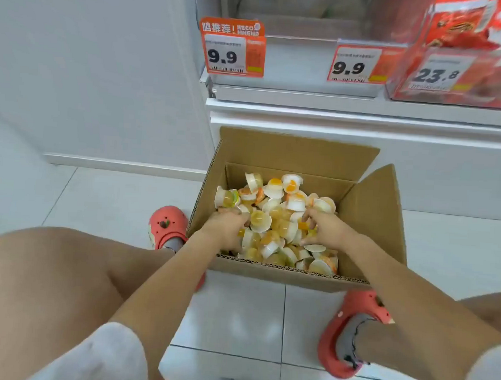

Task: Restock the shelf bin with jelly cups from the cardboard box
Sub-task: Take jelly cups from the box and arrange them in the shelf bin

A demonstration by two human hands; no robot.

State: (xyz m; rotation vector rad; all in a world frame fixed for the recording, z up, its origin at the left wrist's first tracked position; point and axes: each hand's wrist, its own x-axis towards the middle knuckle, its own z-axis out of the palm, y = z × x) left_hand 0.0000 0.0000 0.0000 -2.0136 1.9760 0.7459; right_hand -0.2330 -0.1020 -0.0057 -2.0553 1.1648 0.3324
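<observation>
An open cardboard box [367, 213] stands on the tiled floor against the shelf base, full of several small jelly cups [274, 208] in white, yellow and orange. Both hands are down inside the box. My left hand [227, 228] lies palm down on the cups at the left side, fingers curled into the heap. My right hand [325, 228] digs into the cups at the right, fingers bent around some of them. The clear shelf bin [284, 26] sits above, behind the 9.9 price tags, and looks nearly bare.
Price tags [231, 55] hang on the shelf front. A red snack carton [459, 55] fills the shelf's right end. My bare knees and red clogs [166, 226] flank the box. White wall and skirting run to the left.
</observation>
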